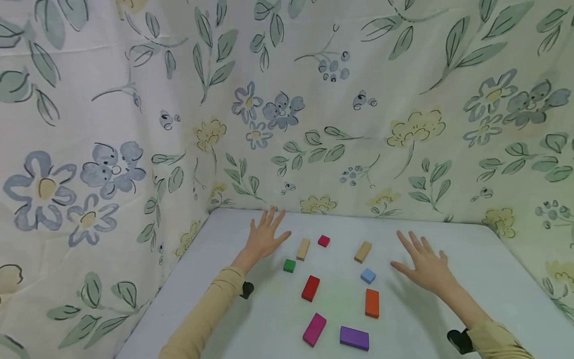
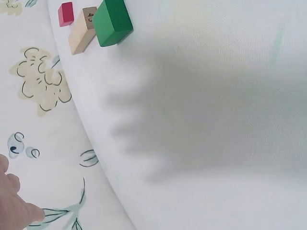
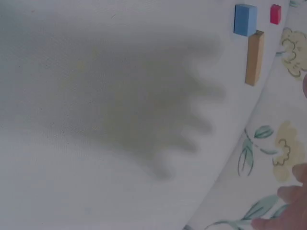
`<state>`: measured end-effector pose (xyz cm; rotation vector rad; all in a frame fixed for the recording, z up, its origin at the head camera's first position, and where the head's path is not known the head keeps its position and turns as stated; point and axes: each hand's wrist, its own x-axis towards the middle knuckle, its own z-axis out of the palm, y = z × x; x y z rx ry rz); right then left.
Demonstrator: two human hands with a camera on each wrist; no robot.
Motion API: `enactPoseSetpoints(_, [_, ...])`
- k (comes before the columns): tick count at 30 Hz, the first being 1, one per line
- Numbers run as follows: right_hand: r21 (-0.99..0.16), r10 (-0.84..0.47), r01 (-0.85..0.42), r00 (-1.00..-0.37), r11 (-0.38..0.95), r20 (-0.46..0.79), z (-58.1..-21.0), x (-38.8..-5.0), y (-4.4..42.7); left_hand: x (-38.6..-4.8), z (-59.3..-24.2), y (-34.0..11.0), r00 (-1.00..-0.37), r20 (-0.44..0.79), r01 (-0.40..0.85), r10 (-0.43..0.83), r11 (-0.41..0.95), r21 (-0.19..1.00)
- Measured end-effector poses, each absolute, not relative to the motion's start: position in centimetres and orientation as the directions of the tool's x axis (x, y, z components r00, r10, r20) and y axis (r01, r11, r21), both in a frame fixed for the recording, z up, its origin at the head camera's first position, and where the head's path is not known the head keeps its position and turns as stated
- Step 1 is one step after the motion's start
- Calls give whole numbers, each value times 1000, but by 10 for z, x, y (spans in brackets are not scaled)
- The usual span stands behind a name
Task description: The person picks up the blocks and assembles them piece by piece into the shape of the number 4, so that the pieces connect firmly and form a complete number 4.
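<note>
My left hand [image 1: 263,238] hovers with fingers spread, left of a natural wood block [image 1: 303,249] and a green cube [image 1: 289,266]. My right hand [image 1: 426,267] is held above the table too, its fingers spread, to the right of a second natural wood block [image 1: 362,252] and a light blue cube [image 1: 368,275]. Neither hand holds anything. Between them lie a small crimson cube [image 1: 324,241], a red block [image 1: 311,288] and an orange block [image 1: 372,303]. Nearer the front are a magenta block [image 1: 315,329] and a purple block [image 1: 354,338].
The blocks lie apart from one another on a white table [image 1: 269,329]. A floral cloth [image 1: 341,174] hangs behind the table and along its left and right sides. Each hand casts a shadow on the tabletop. A dark band piece [image 1: 460,341] sits by the right cuff.
</note>
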<state>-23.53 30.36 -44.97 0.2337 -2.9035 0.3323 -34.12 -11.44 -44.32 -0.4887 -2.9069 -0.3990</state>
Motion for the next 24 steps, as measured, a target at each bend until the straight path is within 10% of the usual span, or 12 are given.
enactPoseSetpoints(24, [-248,-408,-508,-839,825,361,-456,-222,279,-318,-445,-101,-863,232,504,450,806,311])
